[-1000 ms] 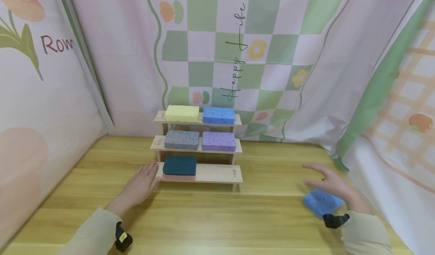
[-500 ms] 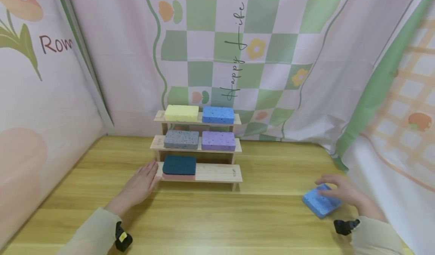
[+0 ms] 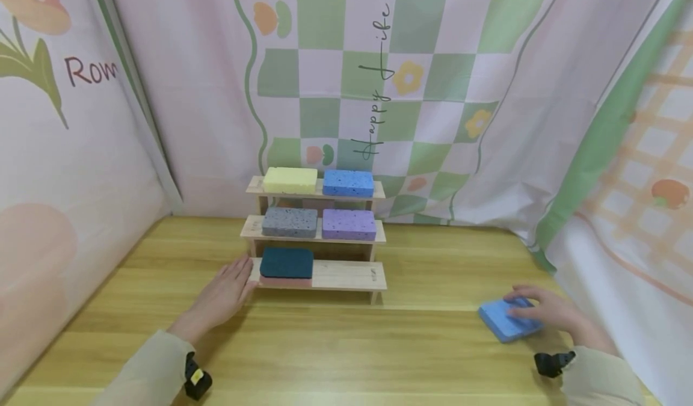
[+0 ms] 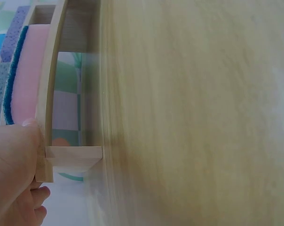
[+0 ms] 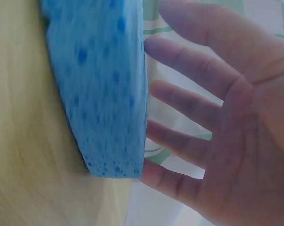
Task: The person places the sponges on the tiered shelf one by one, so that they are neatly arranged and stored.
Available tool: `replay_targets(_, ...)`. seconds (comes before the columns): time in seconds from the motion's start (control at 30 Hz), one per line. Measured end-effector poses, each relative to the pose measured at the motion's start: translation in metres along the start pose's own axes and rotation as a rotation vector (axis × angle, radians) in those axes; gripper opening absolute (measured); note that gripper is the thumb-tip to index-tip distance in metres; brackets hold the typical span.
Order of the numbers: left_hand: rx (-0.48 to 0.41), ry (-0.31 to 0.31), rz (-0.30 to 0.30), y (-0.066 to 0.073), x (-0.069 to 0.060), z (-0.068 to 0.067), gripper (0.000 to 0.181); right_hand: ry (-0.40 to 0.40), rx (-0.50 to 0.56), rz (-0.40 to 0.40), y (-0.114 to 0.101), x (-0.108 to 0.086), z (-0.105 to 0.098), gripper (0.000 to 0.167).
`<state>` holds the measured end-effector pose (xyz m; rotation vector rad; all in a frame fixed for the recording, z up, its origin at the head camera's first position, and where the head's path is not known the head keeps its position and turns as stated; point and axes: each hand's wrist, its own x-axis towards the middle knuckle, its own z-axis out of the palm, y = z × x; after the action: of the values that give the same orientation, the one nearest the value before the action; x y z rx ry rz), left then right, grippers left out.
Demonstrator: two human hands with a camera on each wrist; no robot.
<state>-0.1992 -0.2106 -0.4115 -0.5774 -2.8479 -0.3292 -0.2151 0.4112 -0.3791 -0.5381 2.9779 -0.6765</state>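
Observation:
A three-step wooden stand (image 3: pixel 346 273) bears several sponges. My left hand (image 3: pixel 219 301) holds the left end of its lowest board, with the thumb beside the pink sponge with a dark teal scouring layer (image 3: pixel 287 263); the left wrist view shows some fingers curled past the board's end (image 4: pixel 44 172). On the table at the right lies a loose blue sponge (image 3: pixel 498 322). My right hand (image 3: pixel 557 314) is over it, fingertips touching its upper face. In the right wrist view the fingers are spread and nearly straight against the blue sponge (image 5: pixel 99 94); the thumb appears not to grip it.
A yellow sponge (image 3: pixel 290 180) and another blue sponge (image 3: pixel 348 183) sit on the top step. The middle step carries a grey sponge (image 3: pixel 289 222) and a purple sponge (image 3: pixel 349 224). Patterned curtains (image 3: pixel 206 123) enclose the wooden table (image 3: pixel 346 352) at back and sides.
My right hand has shifted right and come down onto the loose blue sponge, which has slid and turned slightly to the left. The left hand keeps its place on the stand.

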Motion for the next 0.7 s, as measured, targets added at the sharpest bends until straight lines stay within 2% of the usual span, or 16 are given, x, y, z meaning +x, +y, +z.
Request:
replay_targets(0.37,-0.002,0.001,-0.006,0.002,0.000,-0.001,0.054,-0.060,-0.005,0.014,-0.010,0.003,-0.002,0.057)
replay_targets(0.7,-0.008,0.008,0.002,0.005,-0.001,-0.004,0.053,-0.040,-0.008,0.042,-0.009,0.007,0.005,0.066)
